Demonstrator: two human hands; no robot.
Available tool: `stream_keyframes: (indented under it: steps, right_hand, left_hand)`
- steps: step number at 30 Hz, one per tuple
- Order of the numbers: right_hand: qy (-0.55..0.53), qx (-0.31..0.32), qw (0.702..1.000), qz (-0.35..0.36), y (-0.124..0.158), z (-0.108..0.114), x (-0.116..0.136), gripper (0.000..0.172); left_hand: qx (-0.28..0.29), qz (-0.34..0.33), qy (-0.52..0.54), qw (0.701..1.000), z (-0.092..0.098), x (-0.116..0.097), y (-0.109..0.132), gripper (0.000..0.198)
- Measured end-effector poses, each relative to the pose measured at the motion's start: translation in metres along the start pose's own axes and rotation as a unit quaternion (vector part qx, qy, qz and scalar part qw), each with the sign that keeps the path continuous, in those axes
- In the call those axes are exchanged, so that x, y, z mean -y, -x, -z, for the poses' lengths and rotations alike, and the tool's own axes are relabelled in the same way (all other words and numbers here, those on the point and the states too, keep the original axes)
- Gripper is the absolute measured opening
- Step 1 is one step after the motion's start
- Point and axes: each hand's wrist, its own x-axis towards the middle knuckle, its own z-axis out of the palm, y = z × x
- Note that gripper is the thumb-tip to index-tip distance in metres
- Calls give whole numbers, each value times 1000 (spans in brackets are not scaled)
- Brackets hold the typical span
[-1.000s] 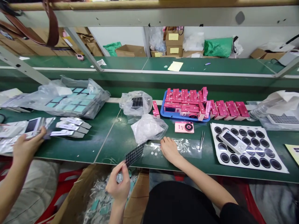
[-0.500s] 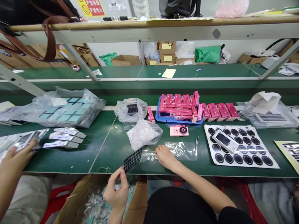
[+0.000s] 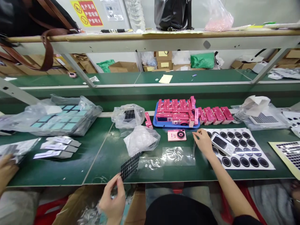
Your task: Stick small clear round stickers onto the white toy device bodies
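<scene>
The left hand (image 3: pixel 112 197) gripped a sheet of small black squares (image 3: pixel 130 166) between thumb and fingers, over the bench's front edge. The right hand (image 3: pixel 203 143) pinched slender tweezers (image 3: pixel 194 149) upright, just beside a white sheet of black rings (image 3: pixel 250 152), with a pink camera-shaped case (image 3: pixel 177 135) near it.

Work surface (image 3: pixel 100 168): tray of camera housings (image 3: pixel 164 124) at centre, further housings (image 3: pixel 211 115) in a row to its right. In front of the tray, a single camera (image 3: pixel 177 135); left of that, a plastic bag (image 3: pixel 142 140). Right of the camera, a ring sheet (image 3: pixel 269 164) with a handheld device (image 3: pixel 222 145) lying on it. Plastic film (image 3: pixel 178 156) lay between bag and ring sheet. Right hand (image 3: pixel 203 142) over the film's far corner, beside the ring sheet, holding tweezers (image 3: pixel 194 149). Left hand (image 3: pixel 112 200) below the surface's near edge, holding a perforated sheet (image 3: pixel 130 165) up across it, above a cardboard box (image 3: pixel 136 206).
</scene>
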Motion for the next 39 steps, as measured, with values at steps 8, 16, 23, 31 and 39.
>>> stream_keyframes:
  steps: [8,16,23,31,39]
  right_hand:
    - [50,37,998,4,-25,-25,-16,27]
    - [-50,129,973,185,60,-41,109,25]
    - [-37,225,952,203,69,-54,174,33]
    - [-74,231,944,224,72,-48,171,20]
    - [-142,194,941,238,80,-50,151,41]
  left_hand:
    - [-14,-13,21,1000,2,-12,-5,10]
    - [-50,33,-24,998,22,5,-11,10]
    - [-52,51,-26,997,30,11,-6,12]
    - [-53,132,-22,990,37,13,-4,14]
    - [490,292,295,766,32,-2,-57,34]
